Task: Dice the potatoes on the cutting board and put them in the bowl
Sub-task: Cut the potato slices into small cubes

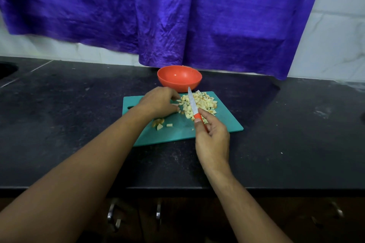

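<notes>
Two hands | left hand point(158, 102) curled against potatoes point(204, 101), hold unclear | right hand point(213, 137) grips knife point(193, 104)

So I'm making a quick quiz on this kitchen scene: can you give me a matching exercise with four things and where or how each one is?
Things: 1 bowl; 2 knife; 3 diced potato; 4 cutting board.
States: A gripped by the right hand; B heaped on the board; C empty, behind the board; D flat on the black counter.
Pairs: 1-C, 2-A, 3-B, 4-D.
</notes>
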Tool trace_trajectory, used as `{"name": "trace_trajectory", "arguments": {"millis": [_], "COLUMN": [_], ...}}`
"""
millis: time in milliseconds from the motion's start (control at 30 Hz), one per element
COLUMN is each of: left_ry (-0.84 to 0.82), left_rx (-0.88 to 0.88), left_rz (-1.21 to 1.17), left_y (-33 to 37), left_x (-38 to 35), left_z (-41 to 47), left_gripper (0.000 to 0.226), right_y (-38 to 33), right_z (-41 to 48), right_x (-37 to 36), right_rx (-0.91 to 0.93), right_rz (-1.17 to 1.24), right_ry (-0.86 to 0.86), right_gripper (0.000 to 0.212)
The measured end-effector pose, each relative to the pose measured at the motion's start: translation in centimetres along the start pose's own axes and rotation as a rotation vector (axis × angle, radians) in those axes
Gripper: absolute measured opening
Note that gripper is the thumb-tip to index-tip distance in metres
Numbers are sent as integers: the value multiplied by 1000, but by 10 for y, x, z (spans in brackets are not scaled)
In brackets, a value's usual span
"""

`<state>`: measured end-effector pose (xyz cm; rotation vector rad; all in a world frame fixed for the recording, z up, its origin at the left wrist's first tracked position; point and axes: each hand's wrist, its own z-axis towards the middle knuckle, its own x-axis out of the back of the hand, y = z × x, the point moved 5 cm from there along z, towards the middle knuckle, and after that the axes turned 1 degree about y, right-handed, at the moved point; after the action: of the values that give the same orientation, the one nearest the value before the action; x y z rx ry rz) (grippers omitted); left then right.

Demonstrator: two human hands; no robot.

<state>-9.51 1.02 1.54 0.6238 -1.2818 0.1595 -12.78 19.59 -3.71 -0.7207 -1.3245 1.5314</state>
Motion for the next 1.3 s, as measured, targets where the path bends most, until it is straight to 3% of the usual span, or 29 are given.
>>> {"name": "trace_trajectory", "arguments": {"millis": [300,567,733,833,1000,1167,1300], "left_ry": [22,122,293,241,90,242,315], "left_rx": [-18,124,75,1,-103,-106,-136], "left_rz": [-27,-42,-283,-401,-298,-100,-113], "left_y": [-5,-34,-33,-19,-11,-11,-3], "left_x": [-5,6,16,12,-13,-10,-11], "left_z": [2,-2,-15,-28,-51,-59,-65], "left_gripper": [10,13,12,13,12,12,18], "right_y": [0,1,5,6,9,9,3], "right_z": [1,1,3,4,5,7,9], "right_x": [1,1,0,1,0,3,6], "right_rx": [7,3,23,24,-6,-34,-40], "right_rz": [10,1,-29,-29,1,-5,-33], "right_ry": [-8,-17,-19,-7,-16,-34,-137], "right_gripper": [34,34,34,33,32,32,34]}}
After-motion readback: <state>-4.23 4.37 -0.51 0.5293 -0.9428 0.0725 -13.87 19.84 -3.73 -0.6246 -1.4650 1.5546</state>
